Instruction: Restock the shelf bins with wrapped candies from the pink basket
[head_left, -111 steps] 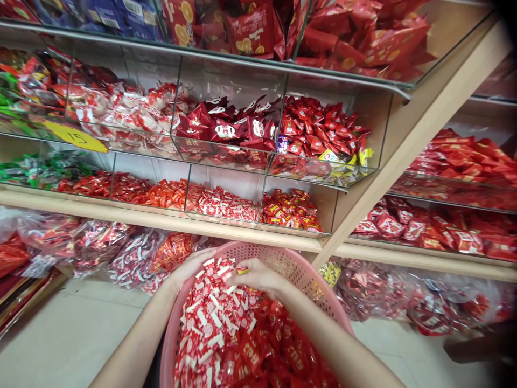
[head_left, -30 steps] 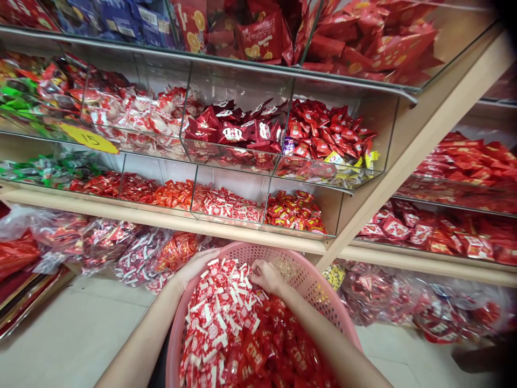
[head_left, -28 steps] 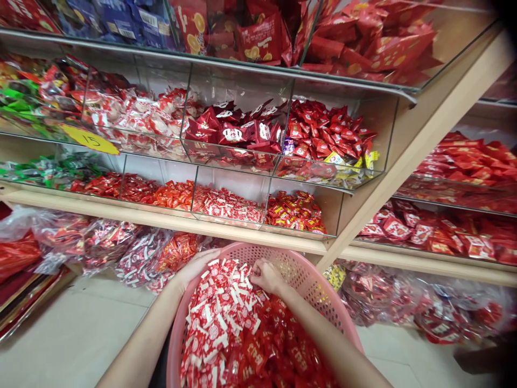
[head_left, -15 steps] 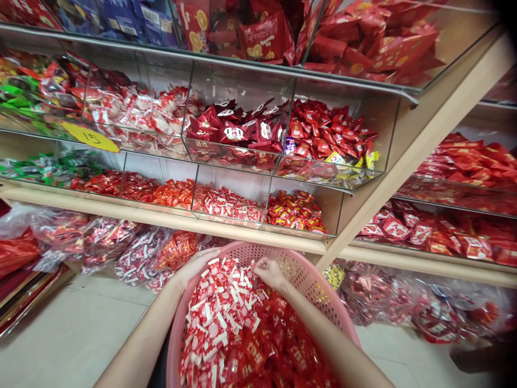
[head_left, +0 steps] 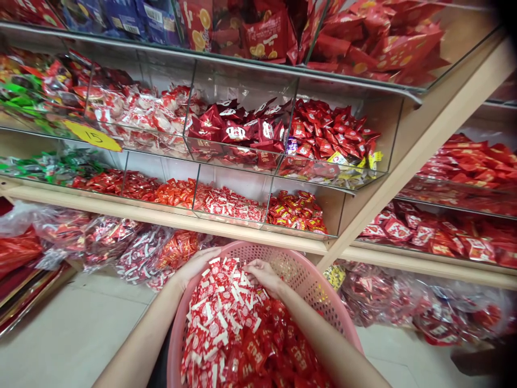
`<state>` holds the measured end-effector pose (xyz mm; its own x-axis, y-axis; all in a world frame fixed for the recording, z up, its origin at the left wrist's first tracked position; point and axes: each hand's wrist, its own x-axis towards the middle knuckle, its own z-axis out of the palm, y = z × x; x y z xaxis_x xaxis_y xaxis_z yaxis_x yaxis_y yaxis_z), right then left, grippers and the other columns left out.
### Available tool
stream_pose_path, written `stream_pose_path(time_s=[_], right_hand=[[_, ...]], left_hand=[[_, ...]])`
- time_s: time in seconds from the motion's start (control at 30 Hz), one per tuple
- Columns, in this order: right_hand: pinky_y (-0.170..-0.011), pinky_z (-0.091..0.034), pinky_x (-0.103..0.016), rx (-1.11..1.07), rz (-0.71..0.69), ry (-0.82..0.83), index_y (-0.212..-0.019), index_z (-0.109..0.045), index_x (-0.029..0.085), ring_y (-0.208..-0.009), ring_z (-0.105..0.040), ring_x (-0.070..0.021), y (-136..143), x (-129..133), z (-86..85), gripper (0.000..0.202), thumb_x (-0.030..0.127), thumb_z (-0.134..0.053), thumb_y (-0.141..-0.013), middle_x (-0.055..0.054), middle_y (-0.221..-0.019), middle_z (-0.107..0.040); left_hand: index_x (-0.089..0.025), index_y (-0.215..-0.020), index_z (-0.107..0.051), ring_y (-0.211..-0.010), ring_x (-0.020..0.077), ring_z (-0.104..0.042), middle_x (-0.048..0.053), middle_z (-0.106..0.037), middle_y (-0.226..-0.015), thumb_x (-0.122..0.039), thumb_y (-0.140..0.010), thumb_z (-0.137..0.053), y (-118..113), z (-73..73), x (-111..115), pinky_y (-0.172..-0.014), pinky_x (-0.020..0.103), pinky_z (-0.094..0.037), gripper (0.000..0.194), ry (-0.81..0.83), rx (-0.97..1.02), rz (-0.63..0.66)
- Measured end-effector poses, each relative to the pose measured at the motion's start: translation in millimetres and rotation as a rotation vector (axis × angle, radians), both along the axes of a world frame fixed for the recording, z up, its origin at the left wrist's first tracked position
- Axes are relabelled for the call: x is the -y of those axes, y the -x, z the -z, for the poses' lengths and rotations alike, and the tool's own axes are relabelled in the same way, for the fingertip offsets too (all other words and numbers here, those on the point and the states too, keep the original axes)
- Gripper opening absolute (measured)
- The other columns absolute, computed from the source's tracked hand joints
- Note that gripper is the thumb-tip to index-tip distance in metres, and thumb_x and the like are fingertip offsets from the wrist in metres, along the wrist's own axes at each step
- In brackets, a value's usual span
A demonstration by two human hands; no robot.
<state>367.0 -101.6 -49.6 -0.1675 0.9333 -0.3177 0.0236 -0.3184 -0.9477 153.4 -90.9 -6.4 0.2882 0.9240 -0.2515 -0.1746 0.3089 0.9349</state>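
Observation:
A pink plastic basket [head_left: 176, 328] with a perforated wall stands below the shelves, full of wrapped candies. My left hand [head_left: 198, 268] grips its far left rim, the fingers lying along the edge. Inside the basket, red-and-white wrapped candies [head_left: 214, 318] fill the left side. Shiny red wrapped candies [head_left: 266, 345] with gold print lie to the right and toward me. My right hand [head_left: 263, 275] is over the far part of the heap. Its fingers are bent and close together at the red-and-white candies; what they pinch is too small to make out.
Shelves with clear dividers [head_left: 197, 180] hold several kinds of wrapped candy in front of me. A yellow price tag [head_left: 92, 136] hangs on the left. Plastic bags of candy [head_left: 143, 253] lie beneath the bottom shelf, with more bags [head_left: 379, 291] on the right. A slanting wooden post [head_left: 404, 156] divides the shelves.
My right hand has shifted a little to the left over the red-and-white candies, its fingers reaching further. My left hand stays on the basket rim.

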Motion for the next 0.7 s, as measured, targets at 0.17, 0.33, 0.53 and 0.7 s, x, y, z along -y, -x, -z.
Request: stream_pose_path(time_s=[0.17,0.33,0.53,0.7], right_hand=[[-0.047,-0.04,-0.02,-0.005,0.037,-0.04,-0.07,-0.05,0.017,-0.046,-0.05,-0.007,-3.5,2.5,-12.7,0.028,0.037,-0.067,-0.061,0.004,-0.054,-0.054],[-0.056,-0.042,-0.022,0.033,0.006,-0.327,-0.073,-0.051,0.017,-0.057,-0.05,-0.0084,10.0,17.7,-48.0,0.025,0.033,-0.067,-0.062,0.003,-0.064,-0.055],[-0.066,-0.044,-0.025,0.188,-0.337,-0.652,-0.087,-0.054,0.02,-0.072,-0.054,-0.0123,46.4,62.8,-88.9,0.026,0.037,-0.063,-0.07,0.001,-0.079,-0.059],[-0.077,-0.042,-0.029,0.409,-0.296,-0.825,-0.098,-0.055,0.022,-0.086,-0.054,-0.0155,30.7,61.1,-109.5,0.027,0.037,-0.057,-0.076,-0.002,-0.094,-0.06]], left_hand=[[-0.015,-0.104,-0.062,-0.095,0.0245,-0.061,0.01,-0.068,-0.099,-0.039,-0.069,-0.064,0.7,0.8,1.6,-0.09,0.036,-0.042,0.042,0.008,0.019,0.019],[-0.017,-0.102,-0.064,-0.106,0.0247,-0.055,0.008,-0.064,-0.109,-0.038,-0.068,-0.065,1.3,0.3,-0.6,-0.096,0.035,-0.036,0.041,-0.051,-0.048,-0.004],[-0.019,-0.091,-0.069,-0.112,0.0236,-0.049,0.006,-0.063,-0.111,-0.037,-0.063,-0.068,2.0,0.6,-3.4,-0.099,0.031,-0.031,0.034,-0.146,-0.168,-0.096],[-0.017,-0.094,-0.067,-0.11,0.024,-0.052,0.007,-0.064,-0.109,-0.039,-0.063,-0.067,2.0,-3.3,0.7,-0.095,0.031,-0.037,0.038,-0.112,-0.147,-0.058]])
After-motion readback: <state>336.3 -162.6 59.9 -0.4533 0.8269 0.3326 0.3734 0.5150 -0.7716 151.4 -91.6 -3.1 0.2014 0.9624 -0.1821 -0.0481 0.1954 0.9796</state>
